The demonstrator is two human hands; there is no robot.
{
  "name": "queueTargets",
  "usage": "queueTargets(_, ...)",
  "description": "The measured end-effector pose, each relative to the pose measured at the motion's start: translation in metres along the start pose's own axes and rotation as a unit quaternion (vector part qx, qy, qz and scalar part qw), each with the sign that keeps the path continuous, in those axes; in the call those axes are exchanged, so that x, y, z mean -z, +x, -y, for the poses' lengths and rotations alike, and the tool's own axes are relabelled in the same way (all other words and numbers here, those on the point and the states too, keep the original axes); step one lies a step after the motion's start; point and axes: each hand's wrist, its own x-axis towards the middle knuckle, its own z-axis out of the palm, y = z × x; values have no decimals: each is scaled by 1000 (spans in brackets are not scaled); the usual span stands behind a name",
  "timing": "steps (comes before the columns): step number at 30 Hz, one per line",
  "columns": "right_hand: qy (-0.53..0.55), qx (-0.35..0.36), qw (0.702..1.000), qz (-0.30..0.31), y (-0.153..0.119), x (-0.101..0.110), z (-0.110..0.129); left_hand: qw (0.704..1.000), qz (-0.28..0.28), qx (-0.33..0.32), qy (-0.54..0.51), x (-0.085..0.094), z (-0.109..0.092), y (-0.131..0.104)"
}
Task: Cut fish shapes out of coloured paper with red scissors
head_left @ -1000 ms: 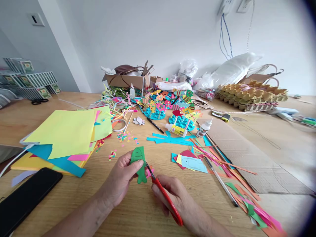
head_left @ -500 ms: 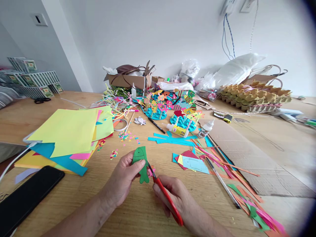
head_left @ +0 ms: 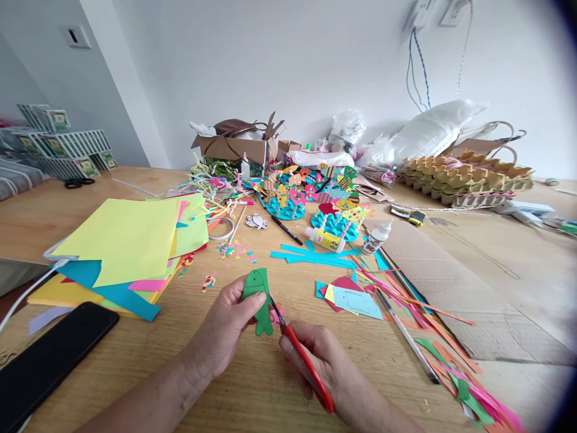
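- Spanning the foreground: wooden table point(head_left: 166, 343), paper scraps point(head_left: 315, 257) spread over it.
- Left hand point(head_left: 228, 319) — thumb and fingers pinching the green paper fish point(head_left: 256, 294).
- Right hand point(head_left: 325, 350) — curled round the handles of the red scissors point(head_left: 309, 363).
- Scissor blades at the fish's right edge, contact unclear.
- Fish: between the hands, over the table, drawn head up, tail down.
- Pink paper piece point(head_left: 276, 315): just behind the blades.

Craft workspace, home or studio unclear: wooden desk point(head_left: 256, 391) against plain wall point(head_left: 288, 72), coloured paper sheets point(head_left: 121, 240), red-handled scissors point(head_left: 308, 362), blue paper offcuts point(head_left: 302, 256), squeeze bottles point(head_left: 326, 239), paper fish point(head_left: 359, 213) on blue bases point(head_left: 285, 208), stacked egg trays point(head_left: 464, 175), cardboard box point(head_left: 247, 149) with brown bag point(head_left: 233, 127), wall sockets point(head_left: 452, 13) above
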Motion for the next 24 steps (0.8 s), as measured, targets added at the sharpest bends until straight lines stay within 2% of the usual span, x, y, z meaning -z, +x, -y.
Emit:
queueTargets(16, -38, -8, 999, -7, 1, 1, 2, 1000, 15, 15, 13, 2, -2, -1)
queueTargets(24, -42, -8, 999, -4, -1, 3, 5, 998, 43, 11, 37, 3, -3, -2)
